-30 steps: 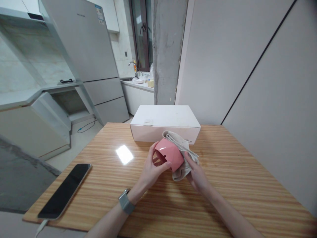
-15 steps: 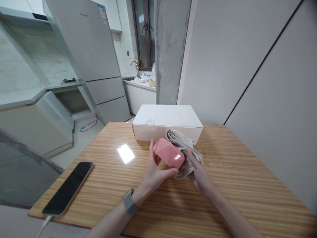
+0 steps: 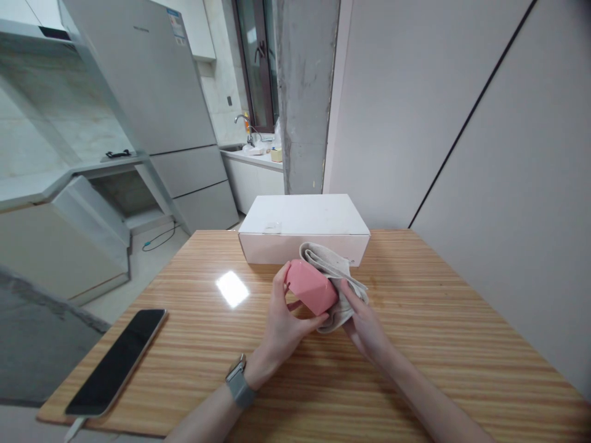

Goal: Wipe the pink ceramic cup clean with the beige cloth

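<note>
A pink faceted object (image 3: 311, 287), perhaps a small pot or bowl, is tilted above the table between my hands. My left hand (image 3: 286, 320) grips it from the left, thumb along its lower edge and fingers round its upper left side. Folded grey cloth (image 3: 333, 264) presses against the object's right side. My right hand (image 3: 362, 320) is closed on that cloth, thumb on top; its other fingers are mostly hidden beneath. The object's opening, if it has one, faces away from view.
Behind my hands a white box (image 3: 305, 215) stands on the wood-grain table (image 3: 438, 338). A phone (image 3: 117, 363) with a white charging cable lies near the left edge. A fridge (image 3: 148, 80), a counter and a sink are beyond; a pale wall rises on the right.
The view has shifted slightly, so the hands and box appear a little further left. The pink object has turned slightly within the same hold; the cloth stays against it.
</note>
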A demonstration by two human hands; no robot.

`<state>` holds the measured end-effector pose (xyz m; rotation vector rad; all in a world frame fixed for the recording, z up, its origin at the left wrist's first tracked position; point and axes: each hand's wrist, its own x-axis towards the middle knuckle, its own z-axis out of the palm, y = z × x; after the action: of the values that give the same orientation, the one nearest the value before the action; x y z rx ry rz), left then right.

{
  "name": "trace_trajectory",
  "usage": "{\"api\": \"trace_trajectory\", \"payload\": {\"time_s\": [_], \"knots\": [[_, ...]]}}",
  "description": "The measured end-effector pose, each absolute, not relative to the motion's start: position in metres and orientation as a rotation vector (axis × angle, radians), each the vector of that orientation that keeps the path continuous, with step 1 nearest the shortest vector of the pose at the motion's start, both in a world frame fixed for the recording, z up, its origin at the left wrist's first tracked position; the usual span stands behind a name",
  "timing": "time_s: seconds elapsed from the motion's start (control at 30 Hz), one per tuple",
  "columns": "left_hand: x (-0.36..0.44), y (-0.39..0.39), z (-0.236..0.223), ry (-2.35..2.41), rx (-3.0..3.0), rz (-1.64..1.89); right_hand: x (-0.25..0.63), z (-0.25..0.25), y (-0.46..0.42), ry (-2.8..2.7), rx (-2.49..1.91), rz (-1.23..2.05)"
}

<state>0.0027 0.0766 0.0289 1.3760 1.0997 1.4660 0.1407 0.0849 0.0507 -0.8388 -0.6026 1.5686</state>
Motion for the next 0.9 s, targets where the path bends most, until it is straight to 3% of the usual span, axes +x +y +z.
{"api": "trace_trajectory", "payload": {"time_s": [0.27, 0.53, 0.9], "knots": [[-0.006, 0.084, 0.024, 0.802, 1.122, 1.362, 0.146, 0.046, 0.088, -0.636, -0.838, 1.5], [-0.011, 0.091, 0.023, 0.793, 0.848, 1.346, 0.148, 0.05, 0.087, -0.681, -0.864, 1.479], [-0.015, 0.087, 0.034, 0.821, 1.158, 1.311, 0.145, 0.05, 0.086, -0.663, -0.864, 1.558]]}}
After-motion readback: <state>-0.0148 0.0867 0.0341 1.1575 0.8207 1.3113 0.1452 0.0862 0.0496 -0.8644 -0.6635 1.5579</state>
